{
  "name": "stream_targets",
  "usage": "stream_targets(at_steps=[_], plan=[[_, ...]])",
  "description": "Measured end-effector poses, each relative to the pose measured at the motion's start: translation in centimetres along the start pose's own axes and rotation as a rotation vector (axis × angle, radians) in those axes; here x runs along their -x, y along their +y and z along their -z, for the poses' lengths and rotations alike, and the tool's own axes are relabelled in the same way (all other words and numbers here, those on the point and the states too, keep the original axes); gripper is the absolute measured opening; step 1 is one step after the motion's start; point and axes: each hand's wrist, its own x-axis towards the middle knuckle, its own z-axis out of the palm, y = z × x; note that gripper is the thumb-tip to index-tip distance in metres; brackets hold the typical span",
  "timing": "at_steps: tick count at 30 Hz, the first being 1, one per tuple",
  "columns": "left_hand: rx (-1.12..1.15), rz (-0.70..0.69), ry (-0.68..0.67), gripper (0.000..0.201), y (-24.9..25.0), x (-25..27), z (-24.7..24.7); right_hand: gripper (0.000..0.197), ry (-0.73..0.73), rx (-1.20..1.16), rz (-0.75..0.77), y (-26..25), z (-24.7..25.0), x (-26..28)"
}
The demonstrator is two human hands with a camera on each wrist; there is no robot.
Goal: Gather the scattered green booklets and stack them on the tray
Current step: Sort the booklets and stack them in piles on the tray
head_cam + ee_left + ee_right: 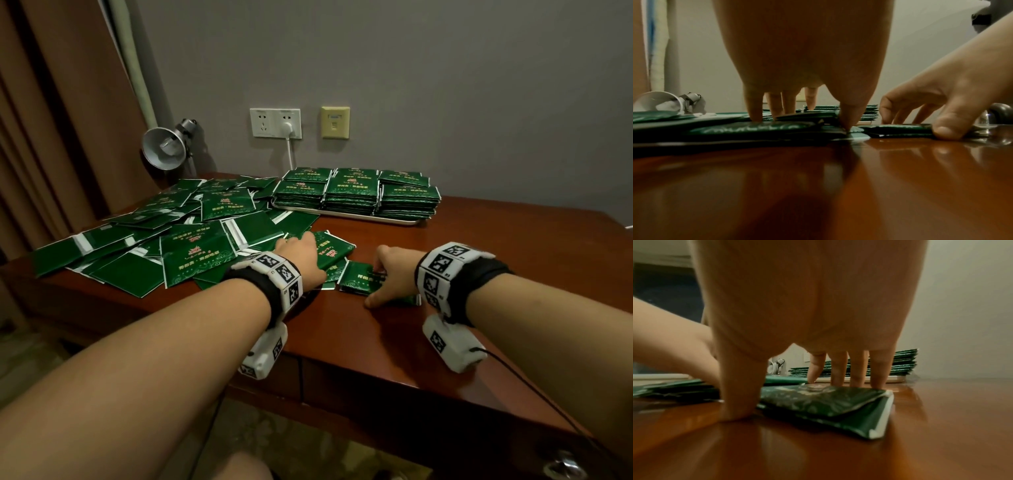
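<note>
At the worktop's far edge: tray [346, 213] with six booklet stacks [356, 193]; many loose booklets [144, 246] remain left. Left hand [299, 255] fingers spread pressing booklets; right hand [390, 274] grips a small bundle [824, 400].

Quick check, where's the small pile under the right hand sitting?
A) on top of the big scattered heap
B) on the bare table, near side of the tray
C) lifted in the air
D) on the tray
B: the right hand holds the small pile flat on the table; the tray is farther back by the wall.
</note>
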Motion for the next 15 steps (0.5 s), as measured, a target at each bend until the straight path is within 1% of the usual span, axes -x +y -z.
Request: stream_targets(at_steps=[2,4,5,6,7,8,9,10,11,12,15], plan=[[-0.025,-0.005,0.000,0.061,0.0,0.1,0.1,0.080,0.028,-0.006,-0.013,-0.3,-0.1,-0.2],[-0.029,-0.010,0.022,0.075,0.2,0.4,0.4,0.081,0.037,-0.035,-0.034,-0.3,0.1,-0.2],[0.003,-0.008,0.046,0.078,0.4,0.5,0.6,0.080,0.032,-0.049,-0.050,-0.3,0.1,-0.2],[0.047,-0.007,0.076,0.077,0.6,0.6,0.8,0.078,0.030,-0.057,-0.066,-0.2,0.1,-0.1],[0.099,-0.009,0.094,0.070,0.7,0.6,0.9,0.075,0.035,-0.056,-0.079,-0.2,0.1,-0.1],[0.170,-0.017,0.104,0.056,0.7,0.5,1.0,0.073,0.041,-0.050,-0.089,0.0,0.1,0.0],[0.246,-0.021,0.085,0.039,0.8,0.5,1.0,0.071,0.041,-0.043,-0.097,0.1,0.1,0.0],[0.307,-0.032,0.043,0.028,0.8,0.6,1.0,0.070,0.036,-0.039,-0.104,0.3,0.1,0.0],[0.322,-0.053,0.000,0.030,0.9,0.6,0.9,0.071,0.030,-0.037,-0.109,0.4,0.0,0.1],[0.312,-0.086,-0.022,0.036,1.0,0.7,0.8,0.074,0.031,-0.034,-0.108,0.4,0.0,0.1],[0.190,-0.139,0.021,0.041,1.1,0.8,0.8,0.085,0.051,-0.006,-0.107,0.3,0.0,0.2]])
